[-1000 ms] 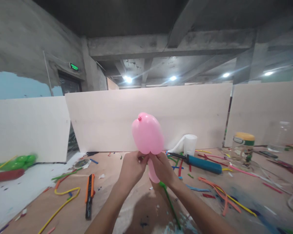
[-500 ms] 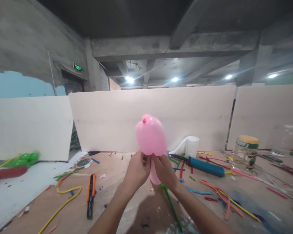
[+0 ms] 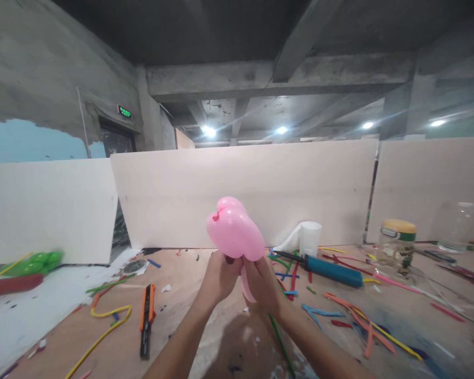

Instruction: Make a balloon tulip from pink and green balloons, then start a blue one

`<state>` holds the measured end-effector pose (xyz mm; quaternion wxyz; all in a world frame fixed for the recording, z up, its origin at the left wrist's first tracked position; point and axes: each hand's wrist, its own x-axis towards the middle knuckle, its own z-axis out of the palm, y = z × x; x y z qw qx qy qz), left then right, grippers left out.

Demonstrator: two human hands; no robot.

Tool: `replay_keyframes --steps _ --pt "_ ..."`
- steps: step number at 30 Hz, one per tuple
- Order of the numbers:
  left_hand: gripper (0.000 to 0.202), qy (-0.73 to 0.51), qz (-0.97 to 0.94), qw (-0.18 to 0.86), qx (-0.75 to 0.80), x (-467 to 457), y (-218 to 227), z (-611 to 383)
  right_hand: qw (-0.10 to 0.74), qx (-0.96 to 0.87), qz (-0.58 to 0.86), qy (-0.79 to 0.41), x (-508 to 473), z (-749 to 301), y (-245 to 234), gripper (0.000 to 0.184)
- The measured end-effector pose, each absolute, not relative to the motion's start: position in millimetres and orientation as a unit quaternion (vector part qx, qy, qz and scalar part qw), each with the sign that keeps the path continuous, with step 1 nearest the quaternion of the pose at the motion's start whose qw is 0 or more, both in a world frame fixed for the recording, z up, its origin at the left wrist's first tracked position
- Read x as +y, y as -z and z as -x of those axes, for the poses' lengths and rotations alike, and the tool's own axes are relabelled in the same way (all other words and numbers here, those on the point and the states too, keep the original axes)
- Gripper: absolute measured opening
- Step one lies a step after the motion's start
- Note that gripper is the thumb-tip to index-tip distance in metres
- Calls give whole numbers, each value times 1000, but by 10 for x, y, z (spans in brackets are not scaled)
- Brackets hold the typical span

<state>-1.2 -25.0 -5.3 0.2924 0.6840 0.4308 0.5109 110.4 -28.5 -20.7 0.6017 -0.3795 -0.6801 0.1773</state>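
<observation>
A pink twisting balloon [image 3: 237, 231] is held up in front of me over the middle of the table. It is twisted into several rounded bubbles, with its knot on the upper left. My left hand [image 3: 222, 278] closes on the balloon just below the bubbles, from the left side. From the right, my right hand [image 3: 264, 281] pinches it at the same level, the two hands nearly touching. Between them a further pink section hangs down, partly covered by the right hand. Most fingertips are hidden behind the bubbles.
On the table, a blue balloon pump [image 3: 332, 271] and a white paper roll [image 3: 310, 238] lie to the right, a lidded jar [image 3: 397, 250] beyond. At left are an orange-black utility knife [image 3: 146, 321], a yellow uninflated balloon [image 3: 98, 337] and green inflated balloons [image 3: 39, 262]. White boards [image 3: 245, 195] stand behind.
The pink balloon has tilted to the left and dropped a little, its knot turning leftward. Both hands keep their grip below the bubbles and have sunk slightly.
</observation>
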Motion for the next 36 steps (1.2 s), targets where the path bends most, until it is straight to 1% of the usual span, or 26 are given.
replay_keyframes --steps 3,5,8,12,15,18,21,25,28,31,36 --pt "20 -526 -670 373 367 -213 100 0 599 -681 389 -163 -292 -1096 238 30" --pt "22 -529 -646 421 354 -208 115 -12 599 -681 387 -168 -300 -1086 250 29" --pt "27 -524 -631 444 360 -224 107 -27 607 -667 380 -205 -300 -1080 240 29" --pt "24 -541 -630 442 340 -259 68 -51 623 -620 361 -311 -261 -1127 172 33" --pt "30 -542 -613 490 301 -292 35 -66 609 -588 309 -434 -251 -1192 87 32" --pt "34 -529 -634 495 271 -336 -3 -52 598 -575 265 -491 -288 -1250 -5 35" --pt "31 -519 -647 498 253 -375 -47 -7 592 -587 263 -485 -350 -1285 -78 34" --pt "30 -497 -657 510 247 -399 -109 67 553 -619 289 -476 -420 -1309 -135 32" --pt "30 -480 -685 482 262 -409 -144 101 540 -642 299 -456 -451 -1319 -152 29" --pt "28 -476 -701 460 266 -425 -160 107 534 -659 298 -439 -460 -1320 -145 31" --pt "29 -494 -717 411 271 -471 -161 66 546 -648 276 -454 -457 -1308 -126 29"
